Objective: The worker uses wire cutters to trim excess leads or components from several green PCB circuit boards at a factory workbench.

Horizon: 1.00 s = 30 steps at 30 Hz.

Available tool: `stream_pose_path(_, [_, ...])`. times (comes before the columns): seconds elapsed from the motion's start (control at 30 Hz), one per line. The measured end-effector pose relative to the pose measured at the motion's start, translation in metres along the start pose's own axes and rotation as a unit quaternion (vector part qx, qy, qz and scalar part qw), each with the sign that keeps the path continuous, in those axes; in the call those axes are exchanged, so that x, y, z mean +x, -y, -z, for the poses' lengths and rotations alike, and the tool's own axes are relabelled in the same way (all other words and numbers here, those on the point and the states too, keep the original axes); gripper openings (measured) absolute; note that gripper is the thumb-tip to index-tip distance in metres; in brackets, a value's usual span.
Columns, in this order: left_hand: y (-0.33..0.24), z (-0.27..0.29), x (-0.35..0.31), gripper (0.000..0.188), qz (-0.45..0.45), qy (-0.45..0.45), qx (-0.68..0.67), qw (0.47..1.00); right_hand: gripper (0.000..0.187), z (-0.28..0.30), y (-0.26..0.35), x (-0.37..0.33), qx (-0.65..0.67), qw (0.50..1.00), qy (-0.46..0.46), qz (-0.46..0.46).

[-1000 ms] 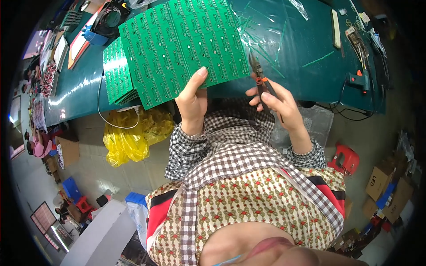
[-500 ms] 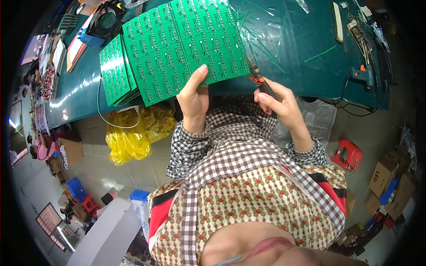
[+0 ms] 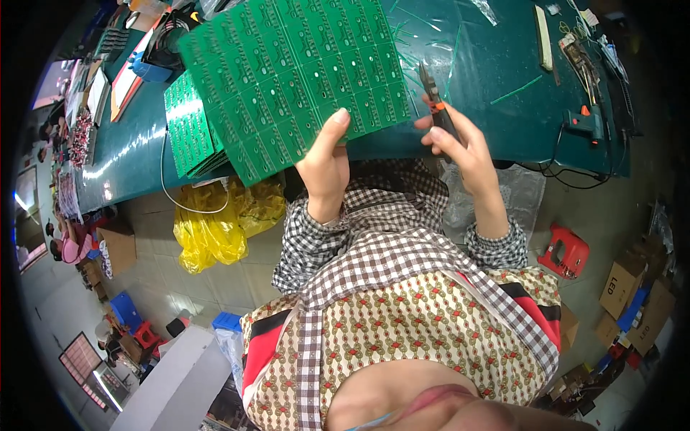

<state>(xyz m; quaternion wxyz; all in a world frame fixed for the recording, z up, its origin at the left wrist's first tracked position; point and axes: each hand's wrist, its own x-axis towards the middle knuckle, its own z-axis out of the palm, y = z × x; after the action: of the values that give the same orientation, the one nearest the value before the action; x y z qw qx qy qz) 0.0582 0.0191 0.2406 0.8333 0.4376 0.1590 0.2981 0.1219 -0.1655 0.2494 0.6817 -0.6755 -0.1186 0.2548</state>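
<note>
A large green circuit board panel (image 3: 302, 79) is gripped at its near edge by my left hand (image 3: 327, 161), thumb on top and fingers hidden beneath. My right hand (image 3: 463, 147) is closed around dark-handled cutting pliers (image 3: 437, 104) with orange marks, their jaws pointing away from me. The pliers are apart from the panel, just off its right edge. Under the panel's left side lies a stack of similar green boards (image 3: 188, 126) on the green table (image 3: 496, 126). Thin green strips (image 3: 516, 89) are scattered on the table at the right and beyond the panel.
A white cable (image 3: 167, 183) loops off the table's front edge beside yellow plastic bags (image 3: 212, 230). A dark green power tool (image 3: 586, 123) with a cord lies at the right. A red stool (image 3: 564, 251) and cardboard boxes (image 3: 622, 276) stand on the floor.
The pliers have moved right, away from the panel's right edge, with my right hand. My left hand has shifted slightly right, and the panel has tilted with its left part nearer me.
</note>
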Motion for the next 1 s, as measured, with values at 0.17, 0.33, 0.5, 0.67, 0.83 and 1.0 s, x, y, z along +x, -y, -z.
stream_pose_path(0.17, [0.0,0.001,0.0,0.036,0.095,0.021,-0.123,0.988,0.054,0.001,0.008,0.012,0.039,0.998,0.045,-0.016])
stream_pose_path(0.33, [0.004,0.004,0.0,0.038,0.117,0.012,-0.112,0.987,0.053,0.004,0.004,0.015,0.027,0.998,0.057,-0.02])
stream_pose_path(0.5, [0.006,0.002,-0.001,0.037,0.127,0.01,-0.117,0.985,0.051,0.0,-0.011,0.017,-0.035,0.999,0.011,0.036])
stream_pose_path(0.67, [0.021,-0.025,-0.021,0.037,-0.092,-0.014,0.194,0.977,0.047,-0.022,-0.01,0.02,-0.432,0.872,-0.176,0.145])
stream_pose_path(0.83, [0.013,-0.014,-0.009,0.032,0.027,-0.007,-0.006,1.0,0.05,0.002,-0.01,0.021,-0.116,0.984,-0.121,0.057])
stream_pose_path(1.0, [0.011,0.0,-0.003,0.034,0.089,0.025,-0.071,0.993,0.056,0.015,-0.004,0.034,-0.084,0.99,-0.091,0.075])
